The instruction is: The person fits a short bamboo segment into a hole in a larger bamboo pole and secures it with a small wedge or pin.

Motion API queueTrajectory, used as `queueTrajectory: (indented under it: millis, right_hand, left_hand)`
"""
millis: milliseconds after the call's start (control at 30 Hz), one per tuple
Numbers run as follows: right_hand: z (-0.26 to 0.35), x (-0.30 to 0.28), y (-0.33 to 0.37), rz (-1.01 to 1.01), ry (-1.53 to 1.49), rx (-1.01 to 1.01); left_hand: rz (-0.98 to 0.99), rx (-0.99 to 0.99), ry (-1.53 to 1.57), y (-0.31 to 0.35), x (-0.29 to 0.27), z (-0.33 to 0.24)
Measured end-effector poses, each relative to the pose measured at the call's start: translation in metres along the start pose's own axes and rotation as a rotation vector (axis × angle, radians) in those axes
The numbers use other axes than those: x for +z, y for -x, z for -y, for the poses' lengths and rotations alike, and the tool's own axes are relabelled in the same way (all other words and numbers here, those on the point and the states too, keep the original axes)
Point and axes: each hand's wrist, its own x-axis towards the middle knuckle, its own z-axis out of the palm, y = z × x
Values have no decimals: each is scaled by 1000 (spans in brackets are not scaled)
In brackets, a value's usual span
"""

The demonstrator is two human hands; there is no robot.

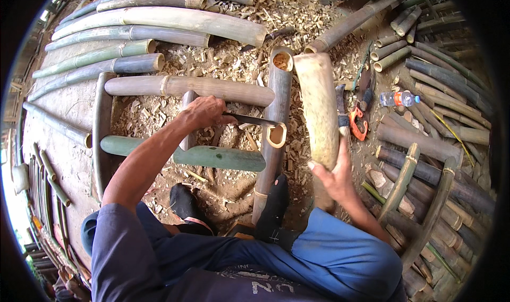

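Note:
My left hand (206,112) is closed around a dark, narrow chisel (251,119). The chisel's tip meets the upper rim of an oval hole cut in a thick bamboo pole (277,92). In my right hand (337,175) is a pale wooden mallet (316,103), gripped near its narrow lower end, with its broad end pointing away from me. The pole lies lengthwise before me, beside my sock-covered foot (273,206). Left of it, a brown bamboo bar (212,87) and a green one (223,157) reach toward it from a bamboo crosspiece (101,137).
Wood chips (313,15) cover the ground. Long bamboo poles (159,20) lie at far left; cut bamboo pieces (425,143) are heaped at right. Past the mallet are an orange-handled tool (359,124), a hammer-like tool (341,97) and a plastic bottle (399,99).

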Motion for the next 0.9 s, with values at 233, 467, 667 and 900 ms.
queueTrajectory:
  millis: [233, 467, 667, 900]
  right_hand:
    - [-17, -15, -10, 293, 133, 228]
    - [-21, 14, -1, 126, -64, 221]
    - [-24, -25, -29, 418, 64, 233]
    - [-34, -33, -15, 154, -397, 329]
  left_hand:
    - [12, 31, 5, -8, 11, 8]
    - [38, 51, 26, -14, 12, 14]
    - [118, -23, 11, -6, 13, 6]
    - [-65, 48, 85, 25, 29, -4]
